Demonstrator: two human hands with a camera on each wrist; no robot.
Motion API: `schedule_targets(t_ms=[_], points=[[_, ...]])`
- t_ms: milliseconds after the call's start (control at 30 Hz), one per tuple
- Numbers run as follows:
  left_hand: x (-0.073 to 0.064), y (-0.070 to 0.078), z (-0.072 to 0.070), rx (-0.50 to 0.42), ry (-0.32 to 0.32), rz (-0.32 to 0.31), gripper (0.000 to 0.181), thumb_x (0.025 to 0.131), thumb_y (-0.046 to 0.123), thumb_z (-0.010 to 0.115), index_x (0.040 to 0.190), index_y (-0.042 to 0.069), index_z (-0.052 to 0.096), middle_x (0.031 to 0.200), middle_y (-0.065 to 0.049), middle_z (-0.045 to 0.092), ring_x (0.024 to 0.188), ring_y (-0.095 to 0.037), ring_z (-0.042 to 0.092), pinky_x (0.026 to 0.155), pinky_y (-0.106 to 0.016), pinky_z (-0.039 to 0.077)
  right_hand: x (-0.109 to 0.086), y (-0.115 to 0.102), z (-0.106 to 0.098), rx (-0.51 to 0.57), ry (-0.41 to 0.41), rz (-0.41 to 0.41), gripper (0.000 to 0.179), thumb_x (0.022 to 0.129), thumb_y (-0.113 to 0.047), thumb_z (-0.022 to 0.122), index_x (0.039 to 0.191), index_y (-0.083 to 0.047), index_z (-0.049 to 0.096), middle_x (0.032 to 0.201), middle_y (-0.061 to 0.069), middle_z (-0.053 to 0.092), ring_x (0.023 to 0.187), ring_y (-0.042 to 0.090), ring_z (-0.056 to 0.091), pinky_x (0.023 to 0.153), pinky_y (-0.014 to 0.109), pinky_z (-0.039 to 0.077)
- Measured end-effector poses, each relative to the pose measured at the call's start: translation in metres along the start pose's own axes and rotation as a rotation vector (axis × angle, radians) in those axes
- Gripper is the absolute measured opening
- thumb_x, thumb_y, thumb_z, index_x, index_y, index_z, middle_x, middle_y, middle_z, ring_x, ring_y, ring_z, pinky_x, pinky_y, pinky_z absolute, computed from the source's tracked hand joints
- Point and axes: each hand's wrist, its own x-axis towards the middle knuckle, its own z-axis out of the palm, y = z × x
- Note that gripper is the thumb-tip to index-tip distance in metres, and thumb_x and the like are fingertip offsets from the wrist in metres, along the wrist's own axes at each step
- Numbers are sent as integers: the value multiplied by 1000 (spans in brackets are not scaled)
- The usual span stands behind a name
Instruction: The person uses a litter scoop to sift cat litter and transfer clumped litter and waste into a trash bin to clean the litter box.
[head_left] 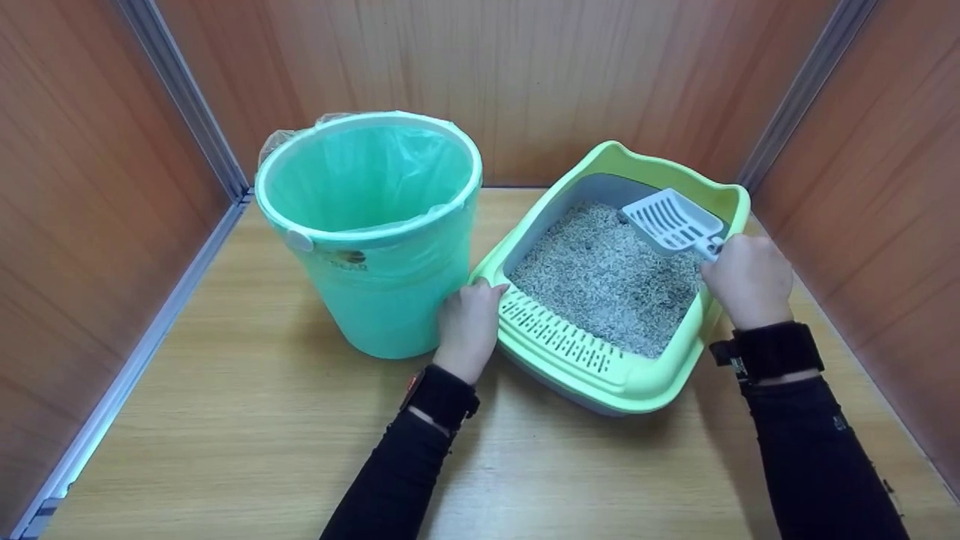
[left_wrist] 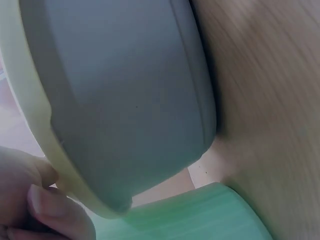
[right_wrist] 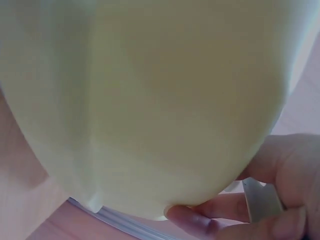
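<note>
A litter box [head_left: 574, 375] with a light green rim and grey base sits at the right, a bed of grey litter [head_left: 600, 277] inside it. My left hand [head_left: 469, 326] grips the rim at its left corner; in the left wrist view the thumb and fingers [left_wrist: 55, 205] pinch the edge. With my right hand [head_left: 750, 281] I hold a pale grey slotted litter scoop [head_left: 673, 220] by its handle. Its blade lies over the litter's far right part. In the right wrist view, fingertips of that hand touch the box's rim [right_wrist: 165, 125] beside the scoop handle [right_wrist: 262, 200].
A mint green trash bin [head_left: 390, 307], lined with a clear plastic bag [head_left: 277, 142], stands left of the box, close to my left hand. Wood-grain panels [head_left: 510, 82] enclose the wooden tabletop [head_left: 262, 442] at the back and both sides.
</note>
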Motion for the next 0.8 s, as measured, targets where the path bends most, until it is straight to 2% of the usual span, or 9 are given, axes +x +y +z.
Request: schedule_targets(t_ms=[100, 167, 267, 367, 433, 567, 667, 800], points=[[-3, -1, -2, 65, 41, 43, 43, 102, 43, 67, 87, 2, 72, 62, -8, 65, 52, -21, 65, 48, -35, 51, 6, 3, -4, 23, -5, -4, 28, 92, -20, 75, 87, 6, 65, 71, 18, 60, 59, 34, 56, 49, 44, 41], [-7, 4, -5, 120, 79, 117, 48, 103, 48, 63, 86, 4, 73, 55, -1, 56, 44, -14, 53, 43, -30, 44, 14, 6, -10, 51, -37, 25, 35, 96, -28, 73, 92, 6, 65, 72, 17, 60, 58, 32, 56, 48, 43, 43], [-17, 25, -12, 167, 128, 291, 56, 105, 58, 55, 74, 13, 67, 50, 9, 34, 40, -6, 29, 39, -22, 28, 33, 14, -20, 51, -80, 75, 48, 100, -37, 68, 101, 10, 65, 77, 18, 60, 61, 31, 56, 51, 42, 45], [-32, 56, -19, 176, 121, 474, 62, 106, 67, 44, 70, 20, 62, 54, 12, 22, 44, -4, 15, 40, -20, 16, 54, 19, -23, 28, -128, 120, 56, 101, -40, 63, 110, 15, 64, 89, 24, 63, 70, 34, 58, 58, 44, 47], [-44, 76, -19, 212, 104, 563, 65, 105, 72, 37, 73, 22, 64, 55, 13, 22, 44, -4, 14, 39, -20, 15, 65, 21, -20, -3, -147, 128, 57, 100, -39, 62, 114, 17, 62, 97, 28, 63, 77, 38, 59, 63, 47, 48], [-60, 104, -9, 275, 77, 655, 71, 101, 81, 29, 76, 25, 65, 56, 13, 24, 44, -4, 14, 40, -22, 13, 75, 26, -10, -52, -199, 165, 50, 95, -29, 63, 113, 17, 61, 101, 30, 62, 85, 43, 61, 69, 49, 51], [-64, 112, 1, 301, 90, 704, 66, 100, 83, 29, 72, 28, 52, 57, 14, 23, 46, -5, 15, 41, -24, 12, 75, 29, -5, -49, -214, 199, 43, 92, -22, 63, 111, 15, 60, 99, 28, 60, 85, 42, 59, 68, 48, 49], [-62, 110, 9, 273, 114, 775, 60, 102, 78, 35, 73, 29, 51, 58, 15, 32, 46, -3, 23, 41, -24, 15, 74, 29, 0, -8, -205, 193, 38, 89, -18, 61, 110, 14, 61, 99, 28, 60, 84, 42, 57, 68, 48, 48]])
